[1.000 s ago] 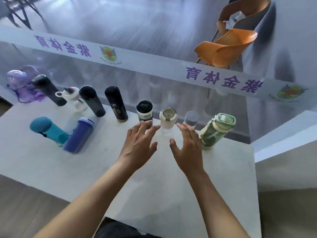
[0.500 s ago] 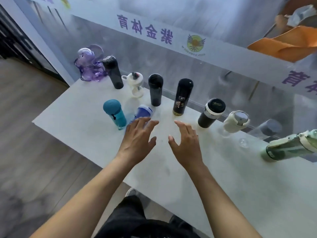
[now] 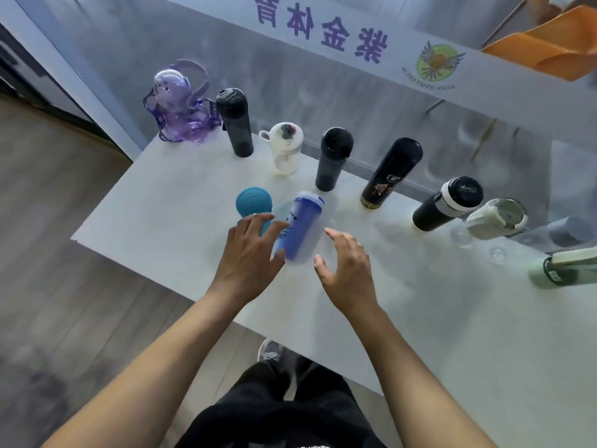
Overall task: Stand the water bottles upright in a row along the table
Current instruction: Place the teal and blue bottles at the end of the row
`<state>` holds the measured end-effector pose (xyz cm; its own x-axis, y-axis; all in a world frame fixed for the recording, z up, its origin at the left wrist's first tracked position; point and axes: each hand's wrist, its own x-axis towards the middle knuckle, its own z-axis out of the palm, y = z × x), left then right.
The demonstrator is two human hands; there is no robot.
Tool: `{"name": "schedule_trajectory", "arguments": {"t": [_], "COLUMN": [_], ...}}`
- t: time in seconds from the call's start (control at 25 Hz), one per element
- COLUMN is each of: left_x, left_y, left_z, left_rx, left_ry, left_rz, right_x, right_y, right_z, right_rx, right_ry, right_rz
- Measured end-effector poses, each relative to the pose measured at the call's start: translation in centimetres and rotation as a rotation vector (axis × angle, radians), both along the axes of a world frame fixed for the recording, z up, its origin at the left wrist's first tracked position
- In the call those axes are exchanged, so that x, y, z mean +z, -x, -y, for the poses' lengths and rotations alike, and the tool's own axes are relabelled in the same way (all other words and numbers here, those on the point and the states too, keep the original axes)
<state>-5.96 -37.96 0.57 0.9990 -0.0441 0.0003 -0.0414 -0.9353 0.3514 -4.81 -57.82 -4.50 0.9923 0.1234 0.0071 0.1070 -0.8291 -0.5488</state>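
Beside the teal bottle, nearer than the upright row, the blue bottle lies on the counter. Left hand and right hand flank it, each grip wide and empty. Smooth, light plastic probably rolls easily; grasping mid-body looks best.
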Motion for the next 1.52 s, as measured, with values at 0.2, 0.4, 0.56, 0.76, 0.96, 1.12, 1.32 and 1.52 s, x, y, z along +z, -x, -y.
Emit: {"name": "schedule_trajectory", "arguments": {"t": [0.2,0.4,0.56,0.76,0.96,1.12,1.32,1.52], "left_x": [-0.4,-1.6,-3.1,-3.5,-2.7,-1.2,-0.4,0.2], "left_y": [-3.4,-6.5,-7.1,-7.2,-5.9,-3.9,-2.4,-1.5], "left_z": [-1.5,-2.6,-3.2,-3.3,-3.1,-2.0,2.5,8.8], "left_rx": [0.036,0.086,0.1,0.134,0.126,0.089,-0.073,-0.273], "left_ry": [-0.024,-0.111,-0.111,0.005,0.054,0.1,0.212,0.223], "left_rz": [0.031,-0.069,-0.122,-0.111,-0.123,-0.09,-0.074,-0.081], "right_x": [-1.4,-3.8,-5.3,-7.4,-5.9,-2.6,0.2,1.5], "right_y": [-4.5,-11.0,-15.0,-15.8,-12.1,-8.3,-1.3,6.1], "right_z": [-1.1,-2.8,-5.5,-7.2,-4.9,-0.8,5.6,11.8], "right_rx": [0.022,-0.067,-0.162,-0.245,-0.19,-0.262,-0.383,-0.545], "right_ry": [-0.041,-0.01,0.052,-0.088,-0.252,-0.412,-0.395,-0.403], "right_rz": [-0.201,-0.434,-0.577,-0.69,-0.591,-0.439,-0.256,-0.058]}}
